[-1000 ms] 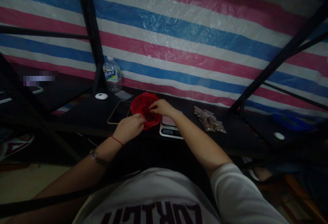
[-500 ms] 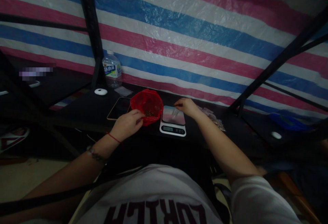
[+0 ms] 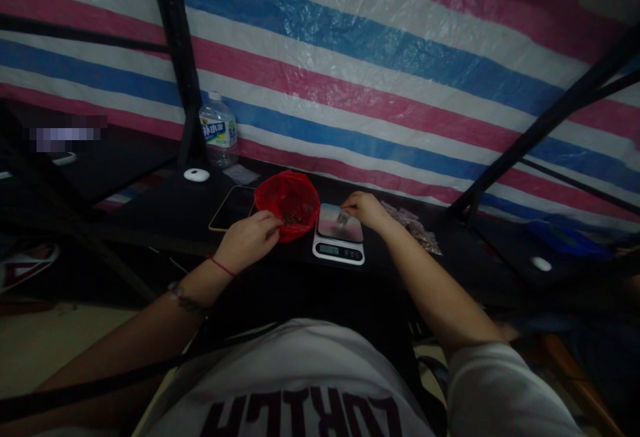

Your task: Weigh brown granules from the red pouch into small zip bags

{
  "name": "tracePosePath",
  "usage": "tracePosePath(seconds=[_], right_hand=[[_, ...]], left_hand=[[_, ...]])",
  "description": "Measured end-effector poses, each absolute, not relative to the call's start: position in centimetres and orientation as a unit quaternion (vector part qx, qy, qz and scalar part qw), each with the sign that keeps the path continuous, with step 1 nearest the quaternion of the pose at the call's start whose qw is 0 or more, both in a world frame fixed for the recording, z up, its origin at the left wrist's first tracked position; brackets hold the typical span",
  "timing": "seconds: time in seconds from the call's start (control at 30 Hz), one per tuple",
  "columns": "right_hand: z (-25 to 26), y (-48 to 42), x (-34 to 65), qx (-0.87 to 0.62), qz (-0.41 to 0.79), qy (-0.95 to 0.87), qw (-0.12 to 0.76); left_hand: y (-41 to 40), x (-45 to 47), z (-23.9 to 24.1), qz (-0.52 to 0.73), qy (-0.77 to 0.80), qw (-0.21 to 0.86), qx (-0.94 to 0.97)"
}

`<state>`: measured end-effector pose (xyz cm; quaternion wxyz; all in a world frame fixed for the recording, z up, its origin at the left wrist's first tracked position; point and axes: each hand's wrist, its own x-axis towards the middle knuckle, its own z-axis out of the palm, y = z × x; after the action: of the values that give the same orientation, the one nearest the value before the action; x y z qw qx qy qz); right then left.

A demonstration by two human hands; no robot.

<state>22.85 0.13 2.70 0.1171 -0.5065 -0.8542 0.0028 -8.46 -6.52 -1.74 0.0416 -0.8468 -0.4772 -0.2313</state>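
My left hand (image 3: 249, 239) pinches the near rim of the red bag (image 3: 289, 201), fingers curled shut on the plastic, wrist low at the table (image 3: 165, 213) edge. Bag sits just left of the scale (image 3: 339, 242), touching it, small brown bits inside. Best to keep that mouth held wide and steady. My right hand (image 3: 366, 208) hovers over the scale's far corner, fingertips pinched on a small clear packet, arm stretched forward. Filled packets (image 3: 415, 230) lie right of it.
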Motion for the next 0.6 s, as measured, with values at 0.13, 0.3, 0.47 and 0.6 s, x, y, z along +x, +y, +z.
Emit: tracePosePath(seconds=[0.13,0.3,0.47,0.6], right_hand=[[2.9,0.1,22.9,-0.508,0.001,-0.853,0.116],[3.1,-0.1,18.6,-0.448,-0.014,-0.874,0.19],[1.0,1.2,11.8,-0.357,0.071,-0.925,0.105],[-0.9,3.2,9.7,-0.364,0.089,-0.926,0.052]], left_hand=[[-6.5,-8.6,-1.7,-0.234,-0.474,0.03,-0.848],[-6.1,-8.7,-2.0,-0.221,-0.464,0.022,-0.858],[-5.8,-8.9,-2.4,-0.208,-0.457,0.031,-0.864],[-6.0,-8.9,-2.4,-0.186,-0.443,0.031,-0.877]])
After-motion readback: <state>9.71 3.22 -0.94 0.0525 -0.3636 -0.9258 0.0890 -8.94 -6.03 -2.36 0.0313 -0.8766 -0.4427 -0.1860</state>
